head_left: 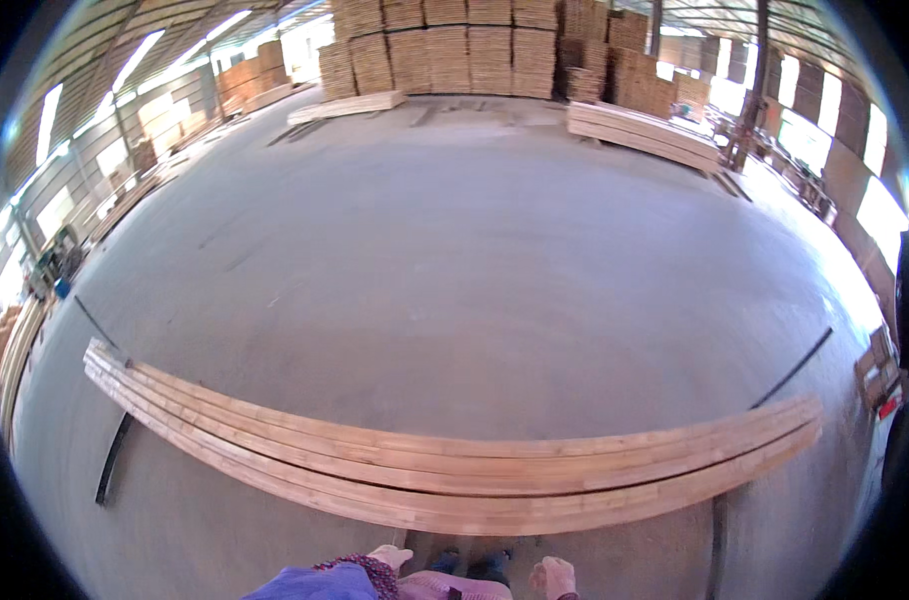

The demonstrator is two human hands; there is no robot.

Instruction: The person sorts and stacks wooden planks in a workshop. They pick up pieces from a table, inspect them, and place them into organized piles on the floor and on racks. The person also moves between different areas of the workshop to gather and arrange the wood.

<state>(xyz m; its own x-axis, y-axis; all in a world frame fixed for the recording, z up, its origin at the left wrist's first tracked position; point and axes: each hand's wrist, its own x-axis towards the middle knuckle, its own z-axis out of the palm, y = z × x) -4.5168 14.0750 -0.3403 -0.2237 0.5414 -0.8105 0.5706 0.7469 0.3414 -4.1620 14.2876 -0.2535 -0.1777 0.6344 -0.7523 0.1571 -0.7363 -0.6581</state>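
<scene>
A long stack of pale wooden beams [455, 465] lies crosswise on the floor in front of me, several beams laid side by side. My left hand [390, 556] is at the lower edge, close to the near side of the beams but apart from them. Its fingers look closed, and I cannot make out what is in them. To the right, my right hand [555, 577] hangs with curled fingers and seems to hold nothing. Both hands look pale, perhaps gloved. A purple sleeve [320, 583] with a patterned cuff covers my left arm.
Dark bars [113, 460] stick out under the beams at both ends. Tall lumber stacks [445, 50] stand at the far wall. A low beam pile [643, 135] lies far right, with another pile [347, 106] far left. Grey concrete floor [425, 260] stretches between. Boxes [878, 368] sit at the right rim.
</scene>
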